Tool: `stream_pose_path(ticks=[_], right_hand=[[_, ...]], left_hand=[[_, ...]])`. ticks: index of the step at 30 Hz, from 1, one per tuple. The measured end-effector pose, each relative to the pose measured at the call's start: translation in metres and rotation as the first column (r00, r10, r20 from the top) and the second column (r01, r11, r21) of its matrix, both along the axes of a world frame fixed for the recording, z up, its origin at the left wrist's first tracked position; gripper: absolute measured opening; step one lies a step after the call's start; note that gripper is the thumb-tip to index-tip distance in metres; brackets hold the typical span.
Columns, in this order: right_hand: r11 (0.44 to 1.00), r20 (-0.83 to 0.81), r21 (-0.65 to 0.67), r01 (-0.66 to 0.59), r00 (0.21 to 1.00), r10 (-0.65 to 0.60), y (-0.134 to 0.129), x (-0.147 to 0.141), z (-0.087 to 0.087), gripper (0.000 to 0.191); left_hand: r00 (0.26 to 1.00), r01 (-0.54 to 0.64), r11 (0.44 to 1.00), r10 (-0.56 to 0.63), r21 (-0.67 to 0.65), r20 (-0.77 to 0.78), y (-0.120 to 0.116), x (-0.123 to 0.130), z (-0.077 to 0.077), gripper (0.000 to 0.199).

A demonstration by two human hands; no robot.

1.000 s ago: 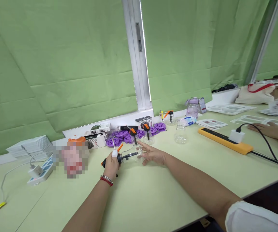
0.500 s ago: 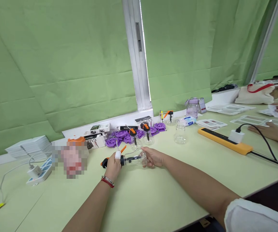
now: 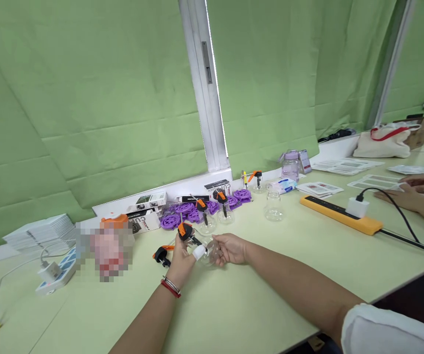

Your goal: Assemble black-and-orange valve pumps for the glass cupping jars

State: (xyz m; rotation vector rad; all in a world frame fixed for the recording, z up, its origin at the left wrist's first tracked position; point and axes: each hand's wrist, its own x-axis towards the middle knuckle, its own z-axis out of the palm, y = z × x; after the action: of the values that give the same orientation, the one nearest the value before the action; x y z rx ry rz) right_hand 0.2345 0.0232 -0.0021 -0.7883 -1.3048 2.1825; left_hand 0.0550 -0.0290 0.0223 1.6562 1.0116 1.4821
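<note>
A clear glass bottle point(image 3: 209, 250) with a black and orange top point(image 3: 185, 231) is tilted between both hands. My left hand point(image 3: 183, 258), a white cover on its thumb, is closed round the bottle's neck side. My right hand point(image 3: 231, 249) grips the round glass base with its fingers. Just left of my left hand, another black and orange top point(image 3: 162, 255) lies on the table. Behind the hands, similar glass bottles with tops point(image 3: 207, 221) stand upright beside purple round parts point(image 3: 184, 212). An open glass bottle point(image 3: 273, 209) stands to the right.
A yellow power strip point(image 3: 340, 215) with a white plug is at the right, and a white power strip point(image 3: 57, 275) at the left. Boxes point(image 3: 145, 220) and stacked white papers point(image 3: 40, 234) line the back. Another person's hands point(image 3: 399, 197) are at the far right over papers.
The held bottle has gone from nearly level to tilted with its top raised. My left hand has turned and moved along it. The loose black and orange top beside it now shows fully.
</note>
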Motion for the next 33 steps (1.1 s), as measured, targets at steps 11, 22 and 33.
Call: stream_pose_path(ticks=[11,22,33], right_hand=[[0.888,0.177,0.453,0.082,0.968,-0.179,-0.011,-0.02,-0.013,0.029],[-0.024,0.358,0.909,-0.416,0.809,-0.466,-0.03,-0.035,-0.01,0.044],[0.099,0.481,0.858,-0.504,0.72,-0.501,0.012,-0.057,-0.02,0.057]], left_hand=[[0.948,-0.191,0.98,0.198,0.051,-0.25,0.024,-0.014,-0.011,0.045],[0.675,-0.488,0.847,0.519,0.211,-0.525,0.038,-0.061,-0.007,0.047],[0.477,-0.539,0.84,0.243,-0.063,-0.844,0.037,-0.096,-0.003,0.026]])
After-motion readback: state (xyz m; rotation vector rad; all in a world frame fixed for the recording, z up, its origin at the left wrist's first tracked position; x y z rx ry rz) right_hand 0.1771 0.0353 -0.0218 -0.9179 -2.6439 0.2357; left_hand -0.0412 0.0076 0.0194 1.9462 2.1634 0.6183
